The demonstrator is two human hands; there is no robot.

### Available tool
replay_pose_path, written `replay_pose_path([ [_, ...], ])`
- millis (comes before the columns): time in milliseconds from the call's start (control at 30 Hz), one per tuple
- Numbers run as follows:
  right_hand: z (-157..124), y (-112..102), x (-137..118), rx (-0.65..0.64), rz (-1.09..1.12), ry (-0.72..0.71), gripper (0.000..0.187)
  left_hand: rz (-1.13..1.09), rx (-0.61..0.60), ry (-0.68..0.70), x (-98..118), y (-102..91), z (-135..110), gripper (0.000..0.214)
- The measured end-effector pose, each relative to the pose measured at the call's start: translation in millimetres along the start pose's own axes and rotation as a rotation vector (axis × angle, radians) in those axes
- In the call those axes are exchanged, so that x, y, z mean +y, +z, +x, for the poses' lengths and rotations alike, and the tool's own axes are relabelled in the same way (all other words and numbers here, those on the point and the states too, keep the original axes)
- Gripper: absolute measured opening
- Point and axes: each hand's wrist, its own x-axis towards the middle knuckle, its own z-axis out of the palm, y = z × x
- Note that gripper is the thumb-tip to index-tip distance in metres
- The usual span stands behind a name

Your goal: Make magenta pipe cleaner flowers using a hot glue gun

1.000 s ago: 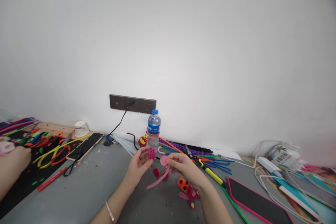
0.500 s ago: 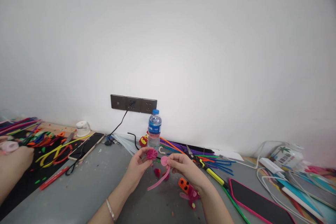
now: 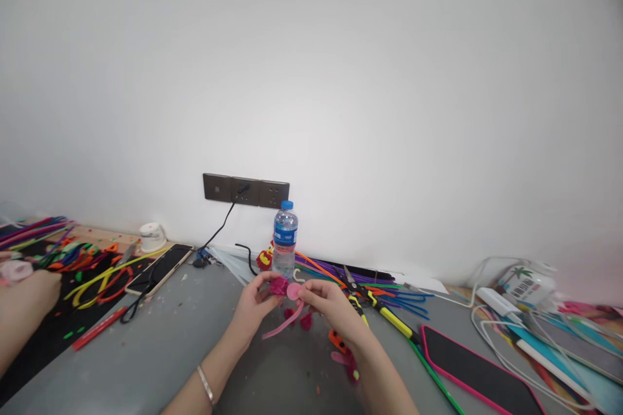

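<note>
Between thumb and fingers my left hand (image 3: 253, 306) pinches a crumpled magenta fuzzy piece (image 3: 279, 286). My right hand (image 3: 325, 303) grips a light pink pipe cleaner (image 3: 283, 323) whose end is coiled into a flat disc (image 3: 293, 291); its loose tail hangs down to the left. The disc sits right beside the magenta piece; I cannot tell whether they touch. Beneath the hands lie small dark-pink fuzzy pieces (image 3: 305, 321). Partly hidden by my right wrist is an orange and pink fuzzy figure (image 3: 343, 356).
A water bottle (image 3: 285, 233) stands behind my hands. Yellow-black scissors (image 3: 389, 318), colored pipe cleaners (image 3: 409, 301) and a pink-edged phone (image 3: 479, 369) lie right. Leftward are another phone (image 3: 160, 269), a red pen (image 3: 100, 329) and another person's hand (image 3: 34, 298).
My right hand has moved left, bringing the pink coil up beside the magenta piece. My left hand has stayed nearly in place. More of the orange figure is now covered by my right arm.
</note>
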Motion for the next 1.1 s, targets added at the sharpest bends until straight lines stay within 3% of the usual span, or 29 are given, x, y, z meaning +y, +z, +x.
replay_pose_path([
  [500,7,9,13,0.088,-0.093,-0.127,0.031,0.038,0.01,-0.005,-5,-4.2,5,0.04],
  [1100,3,9,5,0.045,-0.048,-0.102,0.029,0.059,0.002,0.002,-4,-4.1,5,0.041],
])
